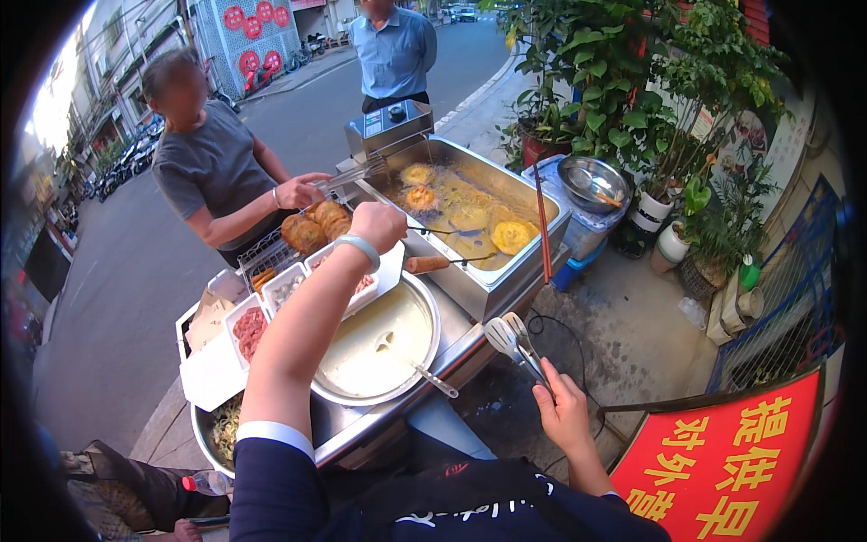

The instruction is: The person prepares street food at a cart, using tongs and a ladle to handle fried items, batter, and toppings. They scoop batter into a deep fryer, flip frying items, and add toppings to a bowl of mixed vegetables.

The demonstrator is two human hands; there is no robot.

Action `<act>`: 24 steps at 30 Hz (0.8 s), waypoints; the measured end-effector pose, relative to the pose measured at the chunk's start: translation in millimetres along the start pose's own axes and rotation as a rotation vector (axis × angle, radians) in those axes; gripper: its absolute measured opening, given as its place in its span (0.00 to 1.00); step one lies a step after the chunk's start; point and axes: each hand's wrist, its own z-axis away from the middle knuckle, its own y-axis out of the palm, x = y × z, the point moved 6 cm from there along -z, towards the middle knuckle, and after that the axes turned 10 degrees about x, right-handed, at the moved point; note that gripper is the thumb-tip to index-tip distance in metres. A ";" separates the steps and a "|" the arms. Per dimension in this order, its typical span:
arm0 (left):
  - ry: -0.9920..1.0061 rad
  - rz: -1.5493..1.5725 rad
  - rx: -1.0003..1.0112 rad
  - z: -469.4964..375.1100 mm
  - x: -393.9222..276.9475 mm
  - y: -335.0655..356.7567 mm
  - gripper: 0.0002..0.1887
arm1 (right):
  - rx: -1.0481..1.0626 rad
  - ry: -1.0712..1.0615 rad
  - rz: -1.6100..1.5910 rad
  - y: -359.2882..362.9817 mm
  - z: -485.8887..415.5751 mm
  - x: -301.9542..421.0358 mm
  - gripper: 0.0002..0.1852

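Observation:
My left hand (379, 229) reaches over the bowl of batter (366, 339), closed on the handle of a ladle (433, 231) whose far end lies in the oil of the deep fryer (484, 298). A second ladle with a wooden handle (427, 264) rests over the fryer's near rim. Round fritters (513, 236) float in the bubbling oil. My right hand (563, 406) holds slotted metal tongs (511, 339), their tips slightly apart, in front of the table. A spoon (437, 381) leans in the batter. White boxes of raw meat (249, 332) stand beside the bowl.
A person in grey (203, 156) holds tongs by browned fritters (305, 234) on a wire rack (271, 257). Another person in a blue shirt (393, 51) stands behind the fryer. Red chopsticks (543, 223) lie across its rim. A steel bowl (593, 181) and potted plants are at right.

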 end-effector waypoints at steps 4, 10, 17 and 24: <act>-0.101 0.211 0.067 15.6 18.0 0.9 0.20 | -0.009 0.006 -0.007 2.9 2.5 -0.3 0.24; -0.216 0.614 0.192 45.1 33.6 33.3 0.29 | -0.074 -0.001 -0.032 -3.1 6.8 1.8 0.24; -0.378 1.392 0.243 85.3 9.5 97.6 0.24 | -0.166 0.022 -0.062 -5.1 -18.2 6.6 0.25; -0.474 1.840 0.304 116.0 -26.2 117.5 0.18 | -0.298 -0.090 0.101 -22.3 -110.8 14.4 0.23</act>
